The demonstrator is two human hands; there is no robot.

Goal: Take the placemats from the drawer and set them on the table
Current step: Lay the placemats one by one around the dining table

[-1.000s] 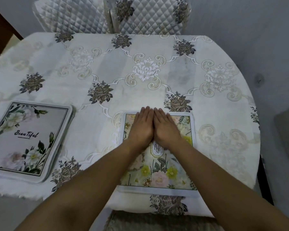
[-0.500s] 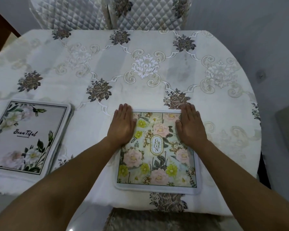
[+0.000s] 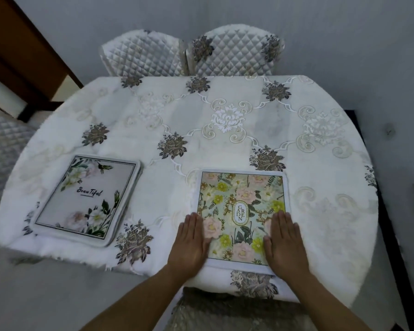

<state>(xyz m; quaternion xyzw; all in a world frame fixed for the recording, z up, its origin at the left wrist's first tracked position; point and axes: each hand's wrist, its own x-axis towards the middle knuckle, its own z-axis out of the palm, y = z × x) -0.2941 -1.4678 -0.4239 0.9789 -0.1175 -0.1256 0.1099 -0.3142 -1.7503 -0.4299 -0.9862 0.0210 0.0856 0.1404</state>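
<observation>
Closest in, both hands are flat on the garden placemat (image 3: 241, 212). The left hand (image 3: 189, 244) presses its left border and the right hand (image 3: 285, 244) its right border. The fingers (image 3: 194, 223) are straight and held together, gripping nothing.

That's the end of a sweep. A second ago the palms sat side by side in the middle of the mat. Half a second ago they had split to its far corners. Now they've slid back along the side edges, almost to the near corners. The mat lies flat and square on the tabletop (image 3: 134, 139), its near border just short of the table's edge, with no wrinkle or lifted corner showing. I'd call this one placed.

Off to the left and well apart lies the Beautiful placemat (image 3: 86, 197), also flat, turned a little askew. Its right edge looks layered, possibly more mats underneath, though I can't be sure. If so, those may still need laying out.

At the far side, two quilted chairs (image 3: 234, 53) stand behind places that have no mats.
</observation>
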